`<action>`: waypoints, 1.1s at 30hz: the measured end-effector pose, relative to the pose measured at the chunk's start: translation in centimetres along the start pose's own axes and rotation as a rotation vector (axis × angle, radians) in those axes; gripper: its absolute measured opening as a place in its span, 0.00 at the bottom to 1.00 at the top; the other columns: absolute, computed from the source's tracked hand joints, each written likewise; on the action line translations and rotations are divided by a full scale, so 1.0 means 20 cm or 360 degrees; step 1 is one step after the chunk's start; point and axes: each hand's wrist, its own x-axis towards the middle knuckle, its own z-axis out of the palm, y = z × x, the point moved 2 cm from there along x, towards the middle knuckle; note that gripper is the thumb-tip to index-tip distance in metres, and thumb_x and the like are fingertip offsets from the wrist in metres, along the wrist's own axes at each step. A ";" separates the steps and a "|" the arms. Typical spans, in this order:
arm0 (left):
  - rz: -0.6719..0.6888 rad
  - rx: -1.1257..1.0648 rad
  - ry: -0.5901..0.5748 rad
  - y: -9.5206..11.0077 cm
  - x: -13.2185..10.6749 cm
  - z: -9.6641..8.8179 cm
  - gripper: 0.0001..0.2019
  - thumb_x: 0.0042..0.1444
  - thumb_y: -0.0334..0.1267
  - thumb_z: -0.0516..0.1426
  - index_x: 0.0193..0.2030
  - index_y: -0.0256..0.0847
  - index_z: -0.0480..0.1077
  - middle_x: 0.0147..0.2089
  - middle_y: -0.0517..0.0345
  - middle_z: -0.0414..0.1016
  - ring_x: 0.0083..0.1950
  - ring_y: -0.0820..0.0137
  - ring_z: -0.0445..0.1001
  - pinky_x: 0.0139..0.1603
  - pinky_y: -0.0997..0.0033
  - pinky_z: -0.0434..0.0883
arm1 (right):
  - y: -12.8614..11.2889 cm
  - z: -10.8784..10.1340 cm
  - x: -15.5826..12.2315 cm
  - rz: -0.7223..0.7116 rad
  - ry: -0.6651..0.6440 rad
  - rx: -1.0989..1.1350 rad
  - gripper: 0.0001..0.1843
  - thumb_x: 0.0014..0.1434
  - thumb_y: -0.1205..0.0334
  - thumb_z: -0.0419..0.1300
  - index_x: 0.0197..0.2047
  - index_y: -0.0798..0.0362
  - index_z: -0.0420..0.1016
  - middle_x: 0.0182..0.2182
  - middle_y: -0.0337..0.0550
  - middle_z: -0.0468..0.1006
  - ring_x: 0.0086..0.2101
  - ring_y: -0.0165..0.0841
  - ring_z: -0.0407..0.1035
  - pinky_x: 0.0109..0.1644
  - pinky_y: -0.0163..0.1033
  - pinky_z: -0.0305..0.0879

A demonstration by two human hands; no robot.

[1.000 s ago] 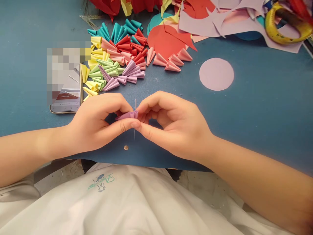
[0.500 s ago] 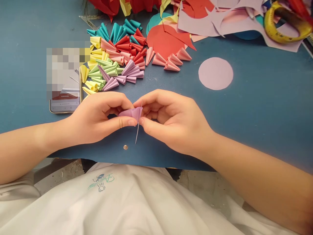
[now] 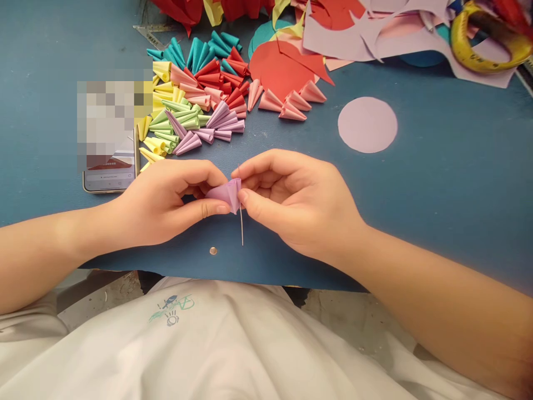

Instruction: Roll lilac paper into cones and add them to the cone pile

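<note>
Left hand (image 3: 166, 203) pinches the lilac paper cone (image 3: 227, 193), right hand (image 3: 300, 205) grips the thin stick (image 3: 241, 222) at its mouth: roll tight w/ even pressure, tip kept pinched.

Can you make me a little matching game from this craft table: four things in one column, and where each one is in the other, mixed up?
Things:
1. lilac cone
2. lilac circle
3. phone
4. yellow tape roll

Places:
A. far right corner of the blue mat
B. pinched between the left hand and right hand
C. flat on the mat, alone, right of the cone pile
D. left edge of the cone pile

Pairs: 1-B, 2-C, 3-D, 4-A
</note>
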 end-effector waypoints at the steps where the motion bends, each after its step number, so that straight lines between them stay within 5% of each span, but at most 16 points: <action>1: 0.0004 -0.0016 0.0013 0.00 0.00 0.00 0.01 0.67 0.36 0.65 0.43 0.43 0.79 0.37 0.59 0.84 0.33 0.71 0.79 0.34 0.72 0.76 | 0.00 0.00 0.00 -0.0017 0.0010 -0.0011 0.14 0.54 0.68 0.76 0.43 0.48 0.80 0.36 0.40 0.83 0.36 0.35 0.78 0.43 0.42 0.81; 5: 0.0016 0.0008 0.0032 0.01 0.00 0.00 0.01 0.66 0.36 0.65 0.42 0.44 0.79 0.36 0.59 0.85 0.33 0.69 0.80 0.33 0.71 0.77 | 0.00 0.00 0.00 0.0009 -0.0018 0.0020 0.20 0.50 0.70 0.76 0.45 0.48 0.79 0.36 0.39 0.83 0.36 0.34 0.78 0.44 0.42 0.81; 14: 0.0006 0.0052 -0.0024 -0.01 -0.01 0.00 0.03 0.68 0.37 0.65 0.45 0.42 0.79 0.37 0.59 0.86 0.34 0.70 0.81 0.34 0.72 0.76 | -0.01 -0.01 0.03 0.0168 -0.0099 0.0106 0.04 0.58 0.68 0.72 0.34 0.51 0.82 0.30 0.38 0.83 0.29 0.30 0.76 0.35 0.37 0.78; 26: 0.0064 -0.0124 -0.0030 0.00 0.00 0.00 0.04 0.67 0.33 0.65 0.47 0.43 0.79 0.41 0.59 0.86 0.38 0.71 0.84 0.39 0.75 0.80 | 0.02 -0.02 0.05 0.0204 -0.0253 0.0351 0.22 0.49 0.51 0.85 0.34 0.51 0.79 0.29 0.37 0.81 0.30 0.30 0.76 0.37 0.38 0.78; 33: 0.0086 -0.0213 0.0070 -0.03 -0.01 0.02 0.06 0.71 0.35 0.65 0.51 0.38 0.77 0.43 0.56 0.84 0.40 0.73 0.84 0.39 0.77 0.82 | 0.02 -0.02 0.05 0.0134 -0.0116 0.0263 0.23 0.48 0.48 0.85 0.32 0.50 0.79 0.28 0.37 0.81 0.29 0.31 0.76 0.34 0.39 0.80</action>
